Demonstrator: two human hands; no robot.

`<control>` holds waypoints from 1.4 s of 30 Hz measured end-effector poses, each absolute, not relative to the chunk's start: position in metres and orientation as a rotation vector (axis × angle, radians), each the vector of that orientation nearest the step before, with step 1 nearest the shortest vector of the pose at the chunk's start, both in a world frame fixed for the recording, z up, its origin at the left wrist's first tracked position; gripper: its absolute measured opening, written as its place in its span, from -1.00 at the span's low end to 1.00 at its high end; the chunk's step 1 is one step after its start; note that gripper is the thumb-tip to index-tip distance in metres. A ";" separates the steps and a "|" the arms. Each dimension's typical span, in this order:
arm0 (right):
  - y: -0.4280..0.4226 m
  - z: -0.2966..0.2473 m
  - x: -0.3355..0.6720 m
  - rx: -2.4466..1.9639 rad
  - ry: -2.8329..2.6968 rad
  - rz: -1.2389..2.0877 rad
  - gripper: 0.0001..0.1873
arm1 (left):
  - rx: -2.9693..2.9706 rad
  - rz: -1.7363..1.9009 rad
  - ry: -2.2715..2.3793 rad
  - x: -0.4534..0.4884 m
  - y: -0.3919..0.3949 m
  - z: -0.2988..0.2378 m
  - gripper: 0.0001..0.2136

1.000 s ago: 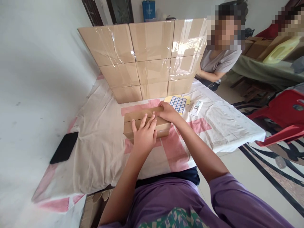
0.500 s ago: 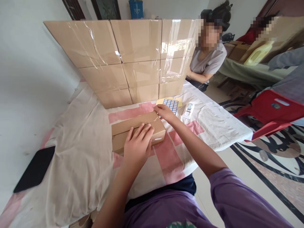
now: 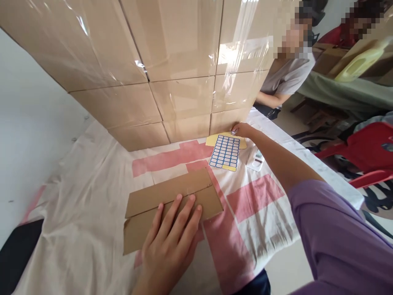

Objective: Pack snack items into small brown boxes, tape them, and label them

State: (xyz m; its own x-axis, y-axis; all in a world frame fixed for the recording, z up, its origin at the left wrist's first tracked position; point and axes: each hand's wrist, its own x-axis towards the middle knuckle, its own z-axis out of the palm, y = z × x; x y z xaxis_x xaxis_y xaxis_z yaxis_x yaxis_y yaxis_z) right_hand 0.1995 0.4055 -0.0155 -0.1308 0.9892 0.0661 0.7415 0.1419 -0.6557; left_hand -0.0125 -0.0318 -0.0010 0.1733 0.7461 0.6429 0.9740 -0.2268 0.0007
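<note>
Brown cardboard box (image 3: 172, 196): low and flat, lying on the tabletop's white-and-pink cloth (image 3: 92, 205) just in front of the person, two top flaps folded shut with the seam running across.
Left arm: comes up from the lower edge, wrist bent slightly.
Left hand (image 3: 168, 241): open, palm down, fingers spread flat on the box's near flap.
Right arm: in a purple sleeve, stretched out well past the box.
Right hand (image 3: 244, 130): at the foot of the stacked, tape-wrapped cartons (image 3: 184, 98), fingers bunched at something small and shiny; whether it grips it cannot be told.
Beside the right hand: a sheet of blue-edged stickers (image 3: 225, 151) on yellow paper (image 3: 215, 140).
Far left: a black phone (image 3: 15, 254).
</note>
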 end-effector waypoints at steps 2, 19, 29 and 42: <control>0.412 -0.017 0.201 -1.655 -2.073 0.701 -0.80 | -2.058 -0.758 -1.628 -0.018 -0.030 -0.002 -0.65; 0.205 0.000 0.199 -0.453 -2.349 1.671 -0.90 | -2.127 -0.729 -1.604 -0.048 -0.023 0.006 -0.66; 0.190 -0.055 0.158 -0.140 -2.049 1.814 -0.79 | -2.237 -0.728 -1.465 -0.066 -0.026 0.004 -0.69; 0.179 -0.054 0.183 -0.100 -2.072 1.598 -0.87 | -2.236 -0.696 -1.436 -0.069 -0.027 0.002 -0.64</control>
State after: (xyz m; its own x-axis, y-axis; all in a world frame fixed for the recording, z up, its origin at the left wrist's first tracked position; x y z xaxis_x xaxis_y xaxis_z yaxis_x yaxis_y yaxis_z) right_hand 0.1828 0.1793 -0.0535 -0.8635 0.3616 0.3517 -0.2484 0.3020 -0.9204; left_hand -0.0689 -0.0275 0.0016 0.3511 0.7208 0.5976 0.9157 -0.3976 -0.0584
